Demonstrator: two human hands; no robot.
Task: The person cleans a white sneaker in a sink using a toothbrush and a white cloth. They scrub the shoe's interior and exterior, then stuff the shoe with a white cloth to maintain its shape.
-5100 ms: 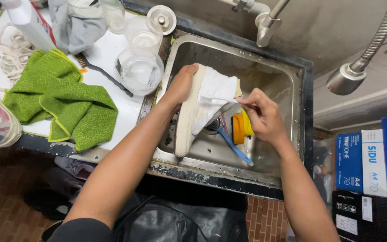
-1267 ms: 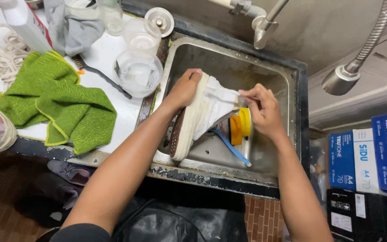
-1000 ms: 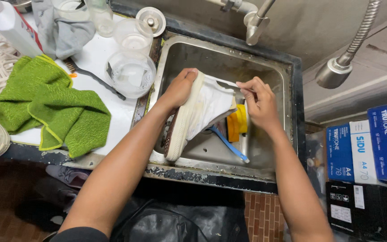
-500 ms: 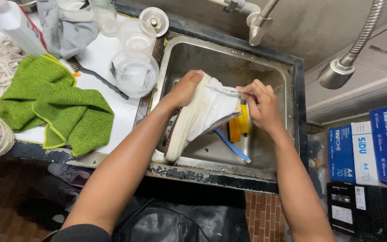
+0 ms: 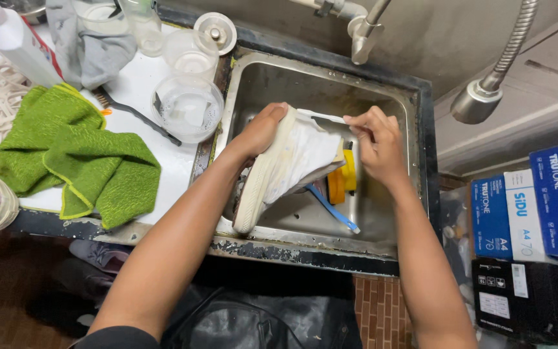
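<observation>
A white shoe (image 5: 292, 165) is gripped at its heel end by the left hand (image 5: 261, 129), whose grip is closed round the back of the shoe with the fingers curled over its rim. The shoe is held on its side, sole turned to the left and toe pointed down toward the near edge of the steel sink (image 5: 414, 103), so that it is kept inside the basin. The right hand (image 5: 376, 142) is closed in a pinch on a thin white brush handle (image 5: 321, 116), which is laid across the top of the shoe just beside the left fingers. Under the shoe a yellow brush (image 5: 342, 181) and a blue-handled tool (image 5: 334, 210) are seen on the sink floor. On the white desk (image 5: 130, 97) to the left, a clear plastic bowl (image 5: 187, 106) is set just beside the sink, with a black-handled brush (image 5: 134, 116) next to it and a green cloth (image 5: 72, 152) spread farther left. A grey cloth (image 5: 92, 45) and a clear cup (image 5: 192, 58) are placed behind the bowl. A tap (image 5: 363, 26) is mounted above the basin, and a flexible hose head (image 5: 479, 100) hangs at the right.
</observation>
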